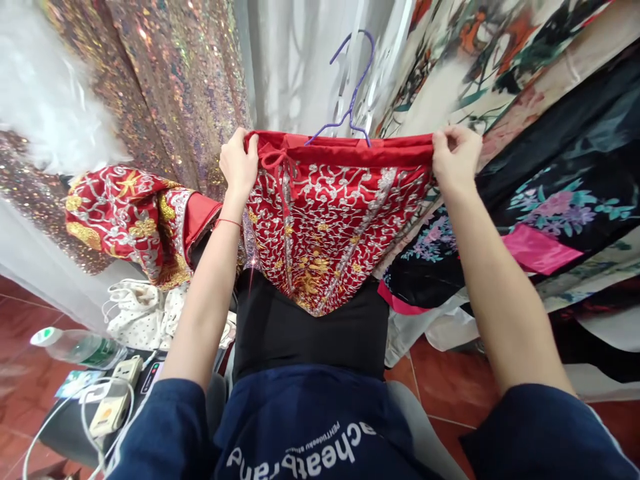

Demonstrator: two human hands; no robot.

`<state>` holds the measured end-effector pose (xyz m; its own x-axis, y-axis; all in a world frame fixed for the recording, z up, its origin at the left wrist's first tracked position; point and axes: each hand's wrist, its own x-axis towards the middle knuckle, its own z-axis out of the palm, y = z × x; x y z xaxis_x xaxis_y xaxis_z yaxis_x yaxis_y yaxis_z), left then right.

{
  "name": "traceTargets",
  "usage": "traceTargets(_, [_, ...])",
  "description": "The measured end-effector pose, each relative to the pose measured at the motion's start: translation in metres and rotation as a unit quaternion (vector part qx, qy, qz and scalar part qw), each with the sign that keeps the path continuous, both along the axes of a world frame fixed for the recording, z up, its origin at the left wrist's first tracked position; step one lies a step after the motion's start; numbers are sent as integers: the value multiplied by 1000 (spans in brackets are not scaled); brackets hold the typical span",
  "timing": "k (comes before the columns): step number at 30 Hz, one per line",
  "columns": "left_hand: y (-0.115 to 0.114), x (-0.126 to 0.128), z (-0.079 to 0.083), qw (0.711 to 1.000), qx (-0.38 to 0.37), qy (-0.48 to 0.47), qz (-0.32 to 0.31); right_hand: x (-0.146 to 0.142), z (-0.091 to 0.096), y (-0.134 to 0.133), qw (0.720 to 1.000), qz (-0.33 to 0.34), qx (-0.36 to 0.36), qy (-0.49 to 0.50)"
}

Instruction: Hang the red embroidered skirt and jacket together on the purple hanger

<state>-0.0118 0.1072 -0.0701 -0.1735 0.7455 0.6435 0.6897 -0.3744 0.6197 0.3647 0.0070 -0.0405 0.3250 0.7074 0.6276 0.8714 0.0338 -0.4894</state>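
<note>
Hanging cloth crowds both sides; the only open room is the tile floor [450, 387] low down. One bottle [80, 347] lies far left. The left hand [239, 163] pinches the one red skirt [325, 220] at its waistband's left corner. One purple hanger [350, 117] stands at the band's middle, and the right hand [455, 160] pinches the right corner.

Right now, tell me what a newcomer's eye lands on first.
The red embroidered skirt at centre, stretched by its waistband between the left hand and right hand. A purple hanger rises above it. Sequin cloth glitters upper left; floral robes hang at right.
</note>
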Motion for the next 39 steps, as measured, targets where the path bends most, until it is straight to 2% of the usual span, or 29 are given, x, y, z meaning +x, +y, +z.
traceTargets(2, [6, -2, -2, 1000, -20, -3, 3, 1, -4, 12, 996, -12, 86, 6])
traceTargets(3, [8, -3, -4, 999, -38, 0, 2, 0, -7, 16, 994, -17, 106, 8])
traceTargets(7, [7, -1, -17, 994, -106, 22, -14, -1, -21, 16, 999, -3, 44, -12])
traceTargets(12, [-2, 12, -28, 995, -100, -7, -22, -7, -24, -2, 998, -25, -24, -59])
traceTargets(15, [-16, 17, -28, 994, -78, -55, -50, -33, -18, -11, 992, -17, -63, -105])
traceTargets(18, [-47, 17, -32, 984, -37, -138, -111, -80, -19, -11, 989, -29, -48, -137])
traceTargets(22, [-107, 6, -53, 944, -13, -257, -208, -147, -27, -5, 988, -3, -33, -148])
traceTargets(25, [-142, -15, -82, 890, -95, -351, -275, -192, -30, 0, 988, 45, -22, -143])
traceTargets(27, [-153, -34, -105, 841, -175, -426, -285, -226, -30, 0, 984, 65, -25, -165])
traceTargets(29, [-156, -53, -126, 801, -213, -504, -244, -264, -31, -4, 974, 96, -33, -202])
traceTargets(31, [-156, -69, -143, 784, -187, -566, -175, -307, -30, -10, 956, 158, -39, -243])
traceTargets(33, [-154, -81, -153, 783, -129, -595, -124, -349, -29, -18, 923, 242, -43, -295])
traceTargets(37, [-148, -98, -156, 822, -50, -561, -87, -414, -23, -29, 809, 408, -67, -418])
traceTargets(39, [-142, -107, -157, 834, -34, -548, -60, -435, -22, -27, 765, 451, -100, -449])
